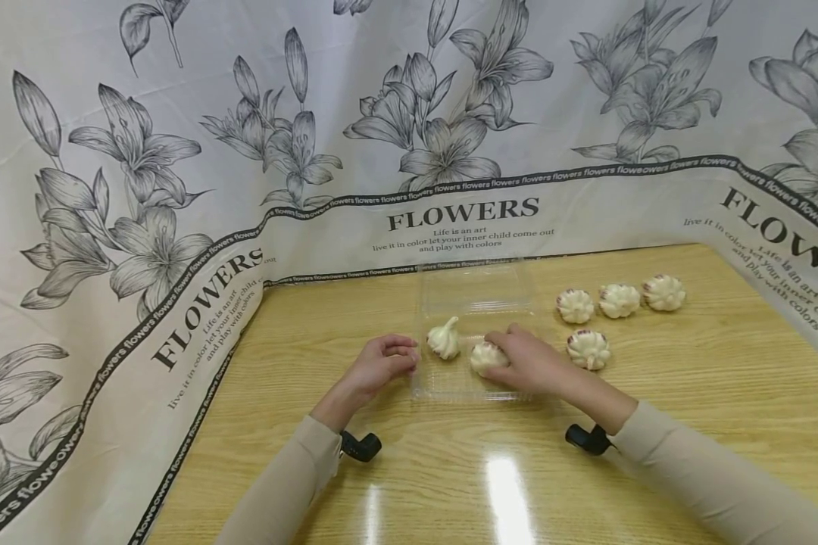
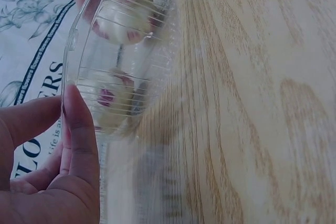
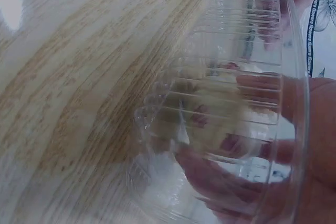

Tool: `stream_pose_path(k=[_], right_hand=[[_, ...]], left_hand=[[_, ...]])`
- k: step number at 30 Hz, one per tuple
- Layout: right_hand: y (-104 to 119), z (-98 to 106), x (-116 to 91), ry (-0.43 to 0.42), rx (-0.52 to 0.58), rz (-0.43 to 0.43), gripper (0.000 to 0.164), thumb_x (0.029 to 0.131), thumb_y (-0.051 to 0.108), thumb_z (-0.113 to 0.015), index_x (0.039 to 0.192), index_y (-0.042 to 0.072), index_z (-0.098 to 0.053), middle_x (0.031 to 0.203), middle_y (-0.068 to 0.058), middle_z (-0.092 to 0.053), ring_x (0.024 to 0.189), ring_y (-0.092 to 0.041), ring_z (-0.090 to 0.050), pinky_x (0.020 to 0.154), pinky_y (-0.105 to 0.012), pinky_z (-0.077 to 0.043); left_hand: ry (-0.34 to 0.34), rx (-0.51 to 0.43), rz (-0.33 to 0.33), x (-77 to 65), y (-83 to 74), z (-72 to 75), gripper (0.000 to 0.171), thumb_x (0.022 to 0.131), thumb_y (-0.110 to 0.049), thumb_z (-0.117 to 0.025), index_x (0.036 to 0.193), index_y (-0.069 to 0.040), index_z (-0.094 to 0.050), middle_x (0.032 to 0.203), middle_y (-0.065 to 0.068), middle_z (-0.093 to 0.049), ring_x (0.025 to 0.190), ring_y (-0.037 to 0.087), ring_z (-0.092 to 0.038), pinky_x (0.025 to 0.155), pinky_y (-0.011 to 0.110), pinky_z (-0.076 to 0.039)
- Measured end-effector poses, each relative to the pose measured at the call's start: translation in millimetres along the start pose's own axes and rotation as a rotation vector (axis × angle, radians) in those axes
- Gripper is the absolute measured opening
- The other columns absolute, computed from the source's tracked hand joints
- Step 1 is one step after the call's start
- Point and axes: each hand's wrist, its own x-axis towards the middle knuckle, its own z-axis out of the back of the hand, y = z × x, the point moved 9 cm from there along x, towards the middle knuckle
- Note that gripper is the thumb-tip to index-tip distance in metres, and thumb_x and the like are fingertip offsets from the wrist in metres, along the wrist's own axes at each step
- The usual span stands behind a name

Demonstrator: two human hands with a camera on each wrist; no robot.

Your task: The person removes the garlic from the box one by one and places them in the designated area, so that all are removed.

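A clear plastic clamshell container (image 1: 443, 395) stands on the table with its lid (image 1: 473, 291) folded back. My left hand (image 1: 382, 367) pinches the container's left rim between thumb and fingers, as the left wrist view shows. One garlic bulb (image 1: 444, 338), its stem pointing up, sits in the left part of the container. Inside the right part, my right hand (image 1: 532, 359) grips a second garlic bulb (image 1: 485, 359). Through the ribbed wall in the right wrist view, the fingers curl around this garlic; whether it touches the container's floor I cannot tell.
Right of the container lie several more garlic bulbs: one (image 1: 589, 350) nearer me and a row behind it, ending with a bulb (image 1: 664, 293) at the far right. A flower-printed curtain (image 1: 463, 219) borders the wooden table (image 1: 436, 477) at the back and sides.
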Motion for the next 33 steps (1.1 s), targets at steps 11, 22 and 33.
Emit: stream_pose_path(k=[11, 22, 33], right_hand=[[-3, 9, -4, 0.004, 0.112, 0.067, 0.057, 0.098, 0.022, -0.07, 0.145, -0.004, -0.051, 0.128, -0.024, -0.065, 0.108, -0.035, -0.066, 0.094, -0.052, -0.056], [-14, 65, -30, -0.093, 0.152, 0.108, 0.059, 0.098, 0.018, -0.072, 0.147, -0.005, -0.048, 0.103, -0.007, -0.067, 0.086, -0.016, -0.063, 0.073, -0.033, -0.056], [-56, 107, -60, -0.166, 0.084, 0.047, 0.06, 0.098, 0.017, -0.072, 0.147, -0.006, -0.047, 0.094, -0.004, -0.064, 0.078, -0.015, -0.057, 0.066, -0.027, -0.052]], left_hand=[[0.006, 0.018, 0.003, -3.0, -2.8, 0.0, 0.039, 0.098, 0.006, -0.061, 0.135, 0.013, -0.052, 0.099, 0.009, -0.062, 0.084, 0.017, -0.065, 0.078, 0.027, -0.059], [0.006, 0.014, 0.004, -2.7, -2.5, -1.3, 0.038, 0.097, 0.008, -0.061, 0.134, 0.012, -0.053, 0.1, 0.009, -0.063, 0.083, 0.018, -0.066, 0.077, 0.027, -0.06], [0.001, 0.012, 0.007, -3.5, -1.9, -0.2, 0.038, 0.097, 0.007, -0.063, 0.133, 0.012, -0.053, 0.1, 0.01, -0.062, 0.085, 0.019, -0.066, 0.079, 0.027, -0.06]])
